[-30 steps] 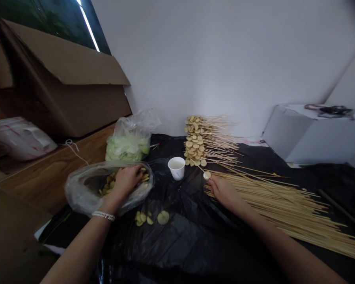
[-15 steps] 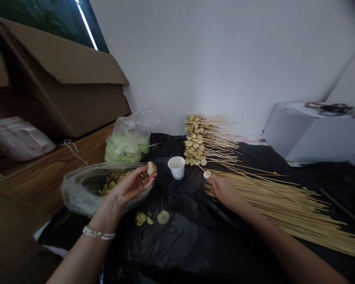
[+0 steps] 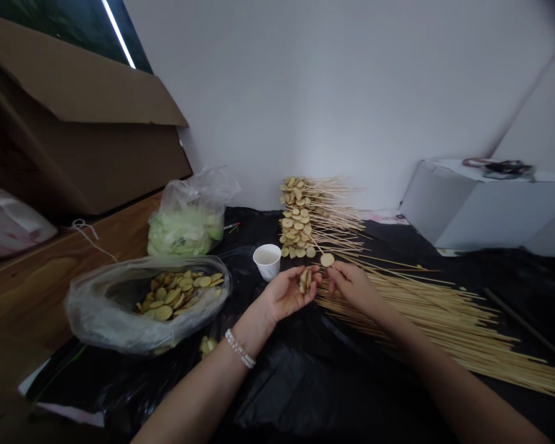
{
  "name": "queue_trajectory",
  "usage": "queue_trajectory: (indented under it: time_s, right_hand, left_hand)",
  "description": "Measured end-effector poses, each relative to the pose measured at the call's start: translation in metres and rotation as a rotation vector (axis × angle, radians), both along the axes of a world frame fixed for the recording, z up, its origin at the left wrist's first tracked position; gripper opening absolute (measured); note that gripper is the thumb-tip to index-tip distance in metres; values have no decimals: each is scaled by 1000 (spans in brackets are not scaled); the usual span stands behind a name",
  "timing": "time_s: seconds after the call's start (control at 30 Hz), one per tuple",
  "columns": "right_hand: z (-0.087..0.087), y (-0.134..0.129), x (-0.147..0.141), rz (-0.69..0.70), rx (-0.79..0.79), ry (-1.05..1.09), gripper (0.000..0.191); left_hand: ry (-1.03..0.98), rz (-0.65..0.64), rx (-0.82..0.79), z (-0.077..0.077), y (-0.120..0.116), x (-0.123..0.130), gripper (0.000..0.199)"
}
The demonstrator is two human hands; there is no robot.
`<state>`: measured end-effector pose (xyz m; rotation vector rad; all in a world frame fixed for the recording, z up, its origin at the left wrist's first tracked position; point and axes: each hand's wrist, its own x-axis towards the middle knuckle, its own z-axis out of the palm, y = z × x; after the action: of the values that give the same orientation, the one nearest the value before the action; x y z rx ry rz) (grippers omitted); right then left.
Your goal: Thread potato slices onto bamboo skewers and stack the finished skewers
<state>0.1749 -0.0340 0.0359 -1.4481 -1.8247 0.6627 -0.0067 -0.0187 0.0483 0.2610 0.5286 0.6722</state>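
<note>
Several pale slices [image 3: 306,280] rest in my left hand [image 3: 290,295], its fingers curled around them, just below the white paper cup [image 3: 267,263]. My right hand [image 3: 355,285] pinches a thin skewer that carries one round slice [image 3: 327,259] near the fingertips. The two hands are close together but apart. Behind them is a stack of skewered slices [image 3: 296,225], the sticks pointing right. Bare bamboo skewers [image 3: 435,320] lie under and beside my right forearm. An open plastic bag [image 3: 106,308] at the left holds many loose slices [image 3: 178,295].
A tied clear bag of pale green vegetable pieces [image 3: 185,231] stands behind the open bag. A large cardboard box [image 3: 97,154] is at the back left. A white box [image 3: 485,203] with dark cords on top sits at the right. Black plastic [image 3: 296,382] covers the surface.
My left hand has moved right, away from the open bag, bringing its slices beside my right hand. The bag's contents are more visible. The whole view has shifted slightly.
</note>
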Motion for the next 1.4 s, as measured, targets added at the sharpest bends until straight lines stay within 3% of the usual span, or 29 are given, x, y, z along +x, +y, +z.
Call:
queue_trajectory:
  time_s: [0.23,0.43,0.67,0.8,1.0,1.2,1.4]
  right_hand:
    - [-2,-2,-6,-14,43,76,17]
    - [-1,-11,-18,110,-1,97,14]
    - [-5,-13,-21,75,50,-33,11]
    - [-3,-11,-18,63,74,-9,8]
    - [-9,-5,-11,73,22,108,18]
    - [-14,-1,-11,47,-21,212,20]
    - [-1,-5,-11,69,-1,172,24]
  left_hand:
    - [-33,95,10,-22,3,-6,29]
    - [-102,55,79,-18,-2,-7,36]
    - [-200,-2,87,-17,-10,0,43]
    - [-200,-4,95,-18,-10,-1,44]
    - [-142,33,71,-14,-9,0,43]
    - [77,135,154,-24,-10,3,11]
    - [152,163,187,-24,-7,-1,3]
